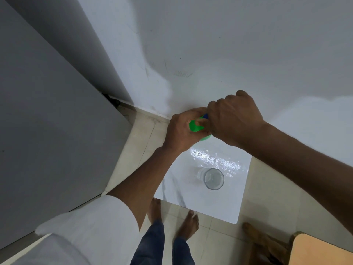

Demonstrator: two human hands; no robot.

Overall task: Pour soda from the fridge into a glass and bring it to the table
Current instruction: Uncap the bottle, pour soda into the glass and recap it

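Glass (213,178) on glossy white table (193,196) against white wall (210,44), tiled floor (225,243), both hands' grip clamped on green bottle (194,127).

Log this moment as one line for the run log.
step: opening bottle | left hand: holds green bottle | right hand: grip on cap | glass: upright on white table

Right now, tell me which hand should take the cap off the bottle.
The right hand. It already covers the blue cap, while the left hand grips the green bottle below it and can steady it.
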